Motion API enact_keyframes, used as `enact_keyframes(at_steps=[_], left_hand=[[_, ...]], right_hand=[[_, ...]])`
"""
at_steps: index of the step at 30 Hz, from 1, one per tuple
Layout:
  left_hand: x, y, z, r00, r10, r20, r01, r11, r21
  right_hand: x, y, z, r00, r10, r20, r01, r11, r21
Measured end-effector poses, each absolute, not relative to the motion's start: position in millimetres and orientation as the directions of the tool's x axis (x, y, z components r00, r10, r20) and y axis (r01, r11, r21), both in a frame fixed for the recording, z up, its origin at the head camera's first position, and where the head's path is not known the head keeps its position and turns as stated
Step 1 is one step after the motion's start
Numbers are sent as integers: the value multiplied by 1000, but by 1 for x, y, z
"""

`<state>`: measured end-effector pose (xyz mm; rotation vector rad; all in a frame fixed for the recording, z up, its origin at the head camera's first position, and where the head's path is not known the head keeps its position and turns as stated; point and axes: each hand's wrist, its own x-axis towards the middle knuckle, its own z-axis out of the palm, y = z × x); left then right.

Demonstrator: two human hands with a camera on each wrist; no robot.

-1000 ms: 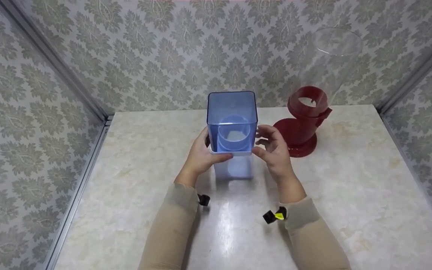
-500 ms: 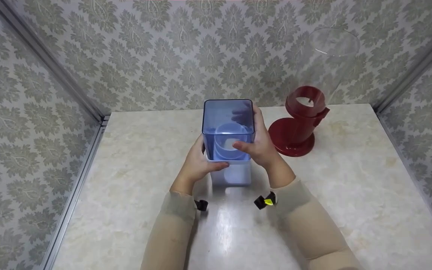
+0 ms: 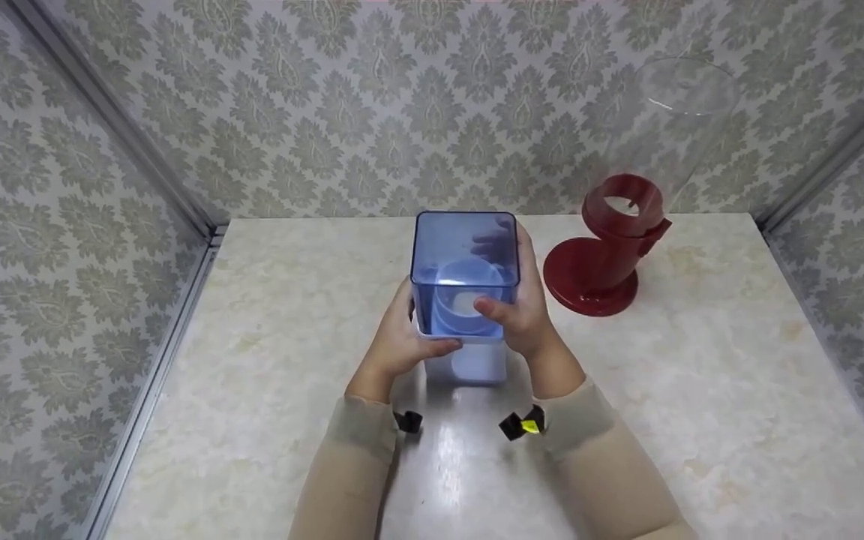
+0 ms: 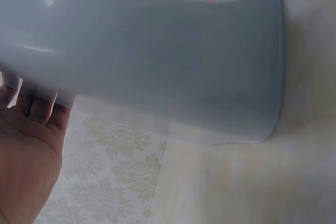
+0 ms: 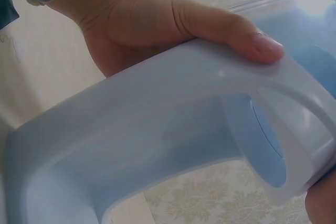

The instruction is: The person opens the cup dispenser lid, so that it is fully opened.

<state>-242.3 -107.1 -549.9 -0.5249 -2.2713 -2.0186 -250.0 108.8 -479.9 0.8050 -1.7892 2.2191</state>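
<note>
A dispenser with a see-through blue square container [image 3: 469, 244] on a pale base [image 3: 481, 364] stands upright in front of me. My left hand [image 3: 394, 349] holds its left side, the thumb lying across the front below the container. My right hand [image 3: 526, 319] grips the right side, thumb on the front and fingers showing through the blue wall. In the left wrist view, the left fingers [image 4: 39, 106] touch the pale body [image 4: 173, 66]. The right thumb [image 5: 262, 48] presses on the pale frame [image 5: 157, 87] in the right wrist view, with a round opening in it.
To the right stands a red dispenser base [image 3: 589, 281] with a tall clear cylinder [image 3: 672, 127] on top. Both are on the marbled table [image 3: 732, 390]. Patterned wall panels [image 3: 372, 97] enclose the back and sides.
My right hand has shifted from beside the lower right corner to a fuller grip around the container's side. The dispenser has moved a little toward me. The red base stays put.
</note>
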Motion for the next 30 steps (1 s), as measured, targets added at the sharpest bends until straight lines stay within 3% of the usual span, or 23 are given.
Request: enact_keyframes(at_steps=[12,24,30], left_hand=[[-240,-112,-550,-940,194,280,306,116,945],[-244,-107,-550,-937,223,269,293,81,953],[-244,-106,-550,-938,222,266,290,83,953]], right_hand=[[-250,105,-479,-814,-176,553,-501,-270,-823],[-252,112,-475,-832,-165,529,-476,-276,-835],[-252,113,-474,-806,-131,577,-537,-246,-807]])
